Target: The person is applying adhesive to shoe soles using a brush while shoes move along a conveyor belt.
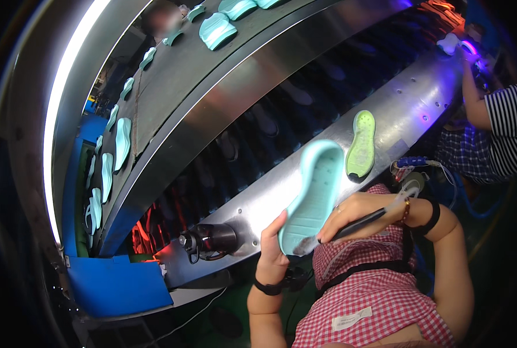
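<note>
A mint-green shoe sole (315, 194) is tilted up in front of me, its hollow inner side showing. My left hand (273, 246) is closed on its near left edge, thumb along the rim. In my right hand (357, 210) is a brush (360, 225) with a black handle and a clear tube running back toward the wrist. Its bristles lie at the near end of the sole, where a wet-looking patch shows. Just beyond, a lime-green sole piece (360, 148) with a black tip lies on the metal ledge (400, 113).
A black bottle (215, 240) stands on the ledge at left. Behind, a conveyor belt (177, 93) carries several mint soles (217, 32); shoe parts (296, 90) sit in the dark channel below. At right, a co-worker's arm (474, 101) reaches over the ledge near cables (412, 162).
</note>
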A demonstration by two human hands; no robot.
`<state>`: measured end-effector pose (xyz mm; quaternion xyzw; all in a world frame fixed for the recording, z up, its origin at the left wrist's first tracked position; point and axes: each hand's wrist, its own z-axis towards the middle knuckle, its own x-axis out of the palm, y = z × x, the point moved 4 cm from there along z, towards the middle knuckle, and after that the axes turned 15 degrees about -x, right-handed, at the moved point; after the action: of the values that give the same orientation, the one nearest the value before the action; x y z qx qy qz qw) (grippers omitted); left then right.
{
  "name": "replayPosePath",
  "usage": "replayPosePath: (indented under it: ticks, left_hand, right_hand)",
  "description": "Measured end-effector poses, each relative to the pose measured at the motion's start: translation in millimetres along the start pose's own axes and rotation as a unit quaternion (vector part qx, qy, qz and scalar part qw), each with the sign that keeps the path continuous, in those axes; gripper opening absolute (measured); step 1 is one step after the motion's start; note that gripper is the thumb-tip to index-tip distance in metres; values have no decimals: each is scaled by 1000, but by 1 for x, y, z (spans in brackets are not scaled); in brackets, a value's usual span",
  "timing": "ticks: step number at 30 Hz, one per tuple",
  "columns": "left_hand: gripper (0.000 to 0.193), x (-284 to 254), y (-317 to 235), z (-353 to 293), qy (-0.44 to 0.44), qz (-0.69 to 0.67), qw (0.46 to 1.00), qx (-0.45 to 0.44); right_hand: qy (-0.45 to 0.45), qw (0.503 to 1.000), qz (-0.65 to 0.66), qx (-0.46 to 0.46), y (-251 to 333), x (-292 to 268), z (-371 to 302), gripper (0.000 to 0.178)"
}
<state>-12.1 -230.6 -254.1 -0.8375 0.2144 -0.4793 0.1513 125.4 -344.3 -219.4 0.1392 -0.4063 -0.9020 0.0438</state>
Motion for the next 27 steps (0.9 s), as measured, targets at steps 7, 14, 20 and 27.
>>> replayPosePath:
  ticks: [7,14,20,27]
  left_hand:
    - [45,4,3,-6,-106,132,977,-130]
    - [45,4,1,-14,-128,178,966,-134]
    - [43,-11,1,-12,-103,161,974,-123]
    - [53,-9,16,8,-64,57,995,-52]
  right_hand:
    - [97,994,-19,56,14,-13,-1,23]
    - [165,980,-100,47,25,-22,-3,26]
    - [166,970,-165,71,19,-33,-22,26]
    - [-108,984,31,136,-7,-11,-24,24]
